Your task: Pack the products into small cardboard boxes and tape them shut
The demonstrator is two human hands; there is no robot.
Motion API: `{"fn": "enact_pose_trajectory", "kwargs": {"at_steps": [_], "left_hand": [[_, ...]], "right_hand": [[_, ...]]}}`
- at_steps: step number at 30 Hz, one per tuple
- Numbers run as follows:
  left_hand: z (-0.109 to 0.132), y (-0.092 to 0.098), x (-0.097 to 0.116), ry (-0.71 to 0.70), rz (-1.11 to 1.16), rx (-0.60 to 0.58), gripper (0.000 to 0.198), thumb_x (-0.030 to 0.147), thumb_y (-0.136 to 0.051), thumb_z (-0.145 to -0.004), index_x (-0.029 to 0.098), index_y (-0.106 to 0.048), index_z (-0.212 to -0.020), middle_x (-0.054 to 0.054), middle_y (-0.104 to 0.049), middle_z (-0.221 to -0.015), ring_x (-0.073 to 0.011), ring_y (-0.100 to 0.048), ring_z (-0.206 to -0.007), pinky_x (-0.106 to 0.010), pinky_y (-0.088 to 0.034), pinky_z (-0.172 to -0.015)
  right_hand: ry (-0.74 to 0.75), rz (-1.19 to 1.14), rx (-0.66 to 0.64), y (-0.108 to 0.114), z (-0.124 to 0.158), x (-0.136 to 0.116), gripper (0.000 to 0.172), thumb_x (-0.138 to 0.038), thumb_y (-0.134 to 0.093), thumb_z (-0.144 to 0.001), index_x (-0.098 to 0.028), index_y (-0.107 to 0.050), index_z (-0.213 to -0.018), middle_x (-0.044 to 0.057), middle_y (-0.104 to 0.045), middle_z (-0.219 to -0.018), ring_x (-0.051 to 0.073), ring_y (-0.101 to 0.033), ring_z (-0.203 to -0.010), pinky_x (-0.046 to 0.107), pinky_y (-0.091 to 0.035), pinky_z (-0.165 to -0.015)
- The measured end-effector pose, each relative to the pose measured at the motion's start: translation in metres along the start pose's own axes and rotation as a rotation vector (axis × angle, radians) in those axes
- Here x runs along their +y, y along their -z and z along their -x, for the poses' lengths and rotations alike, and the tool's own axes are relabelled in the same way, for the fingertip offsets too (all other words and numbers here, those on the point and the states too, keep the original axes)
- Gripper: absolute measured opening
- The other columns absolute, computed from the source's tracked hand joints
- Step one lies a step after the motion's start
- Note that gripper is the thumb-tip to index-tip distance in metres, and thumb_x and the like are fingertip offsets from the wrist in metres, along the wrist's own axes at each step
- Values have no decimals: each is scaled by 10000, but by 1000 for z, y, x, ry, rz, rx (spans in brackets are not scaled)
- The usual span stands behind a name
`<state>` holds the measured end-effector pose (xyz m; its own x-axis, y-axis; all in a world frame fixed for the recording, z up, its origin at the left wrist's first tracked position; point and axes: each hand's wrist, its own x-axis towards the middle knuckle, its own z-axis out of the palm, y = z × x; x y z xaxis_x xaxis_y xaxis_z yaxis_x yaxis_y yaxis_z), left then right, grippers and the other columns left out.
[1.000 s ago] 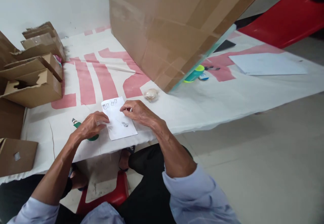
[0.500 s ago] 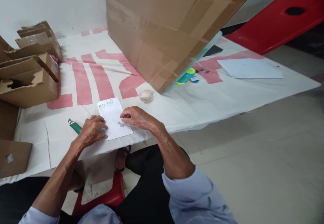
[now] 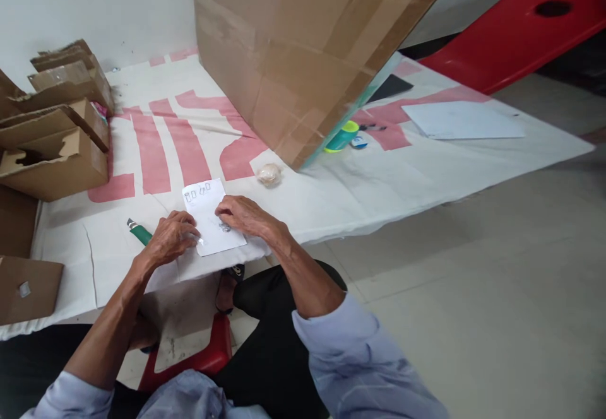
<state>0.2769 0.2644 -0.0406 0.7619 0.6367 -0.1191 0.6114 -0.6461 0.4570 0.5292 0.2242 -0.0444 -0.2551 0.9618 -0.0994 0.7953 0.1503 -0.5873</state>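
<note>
The sheet of paper (image 3: pixel 213 207) lies flat on the cloth-covered table (image 3: pixel 369 192), left of centre and slightly below the middle of the frame, with small drawings (image 3: pixel 197 192) along its top edge. The hands are apart, one to each side of the sheet. The left hand (image 3: pixel 171 239) rests at the left edge of the paper, fingers loosely curved; a small clear glint shows by its fingertips, too faint to identify. The right hand (image 3: pixel 242 214) is over the right half, thumb and fingertips drawn together — whether anything is pinched between them cannot be told. Beside those fingertips is a dark mark (image 3: pixel 224 227), drawn or loose, which is not clear. For good control, the left fingers should press the edge lightly and evenly, since a thin sheet will probably slide or crease on cloth. Work the right hand with fingertips only, wrist low, so that the drawings remain in view. Take care with the green knife (image 3: pixel 139 232) at lower left — it lies just beside the left hand, its tip pointing away from the person.
</note>
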Motion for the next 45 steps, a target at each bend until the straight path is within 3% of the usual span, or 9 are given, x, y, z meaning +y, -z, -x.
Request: {"fn": "enact_pose_trajectory", "kwargs": {"at_steps": [6, 10, 21, 26, 31, 36, 40, 45], "left_hand": [[-7, 2, 11, 73, -29, -18, 206, 87, -702, -888, 232, -828, -961, -104, -757, -1189, -354, -630, -1209, -537, -506, -1009], [-10, 1, 16, 92, -70, -28, 212, 76, -633, -897, 216, -791, -920, -105, -755, -1163, -348, -612, -1193, -524, -487, -989], [-2, -2, 2, -7, 50, -19, 191, 67, -542, -902, 207, -669, -935, -102, -746, -1174, -318, -603, -1175, -506, -449, -972], [3, -2, 4, -31, 38, -11, 187, 59, -542, -919, 207, -656, -935, -110, -743, -1194, -315, -603, -1204, -503, -444, -979], [7, -1, 10, -48, -79, -15, 188, 58, -524, -956, 200, -645, -937, -112, -735, -1186, -302, -615, -1173, -493, -433, -942], [7, 1, 12, -132, -302, 93, 226, 46, -498, -991, 191, -651, -910, -145, -720, -1213, -325, -588, -1186, -507, -424, -925], [5, -4, 3, -235, -298, 34, 213, 36, -516, -974, 186, -651, -909, -147, -732, -1231, -311, -617, -1166, -475, -432, -917], [9, -8, -5, -220, -209, -13, 225, 56, -470, -979, 184, -651, -941, -164, -726, -1300, -297, -663, -1149, -469, -441, -948]], "right_hand": [[-77, -22, -16, 0, -4, -5, 266, -71, -558, -950, -169, -798, -1006, 101, -794, -1172, 211, -700, -1038, 272, -466, -878], [-122, -9, -37, -1, -7, -8, 268, -69, -557, -957, -167, -802, -1008, 97, -810, -1133, 212, -708, -1030, 266, -466, -866], [-196, -31, -36, 0, -11, -13, 295, -71, -547, -936, -189, -810, -998, 80, -822, -1137, 213, -718, -1042, 256, -462, -852], [-213, -26, -31, 0, -10, -13, 336, -83, -532, -946, -203, -818, -1079, 81, -804, -1265, 230, -709, -1134, 273, -472, -896], [-205, -36, -24, -2, -9, -10, 365, -95, -521, -956, -224, -815, -1131, 68, -790, -1320, 239, -701, -1197, 289, -484, -940], [-204, -35, -20, -3, -8, -11, 386, -93, -513, -964, -236, -813, -1161, 64, -777, -1357, 238, -699, -1222, 307, -491, -992], [-211, -31, -27, -1, -8, -13, 396, -99, -506, -970, -237, -813, -1177, 64, -781, -1351, 242, -690, -1247, 321, -492, -1032], [-233, -21, -35, -1, -8, -15, 390, -114, -500, -979, -232, -817, -1173, 66, -775, -1363, 250, -689, -1247, 326, -496, -1023]]}}
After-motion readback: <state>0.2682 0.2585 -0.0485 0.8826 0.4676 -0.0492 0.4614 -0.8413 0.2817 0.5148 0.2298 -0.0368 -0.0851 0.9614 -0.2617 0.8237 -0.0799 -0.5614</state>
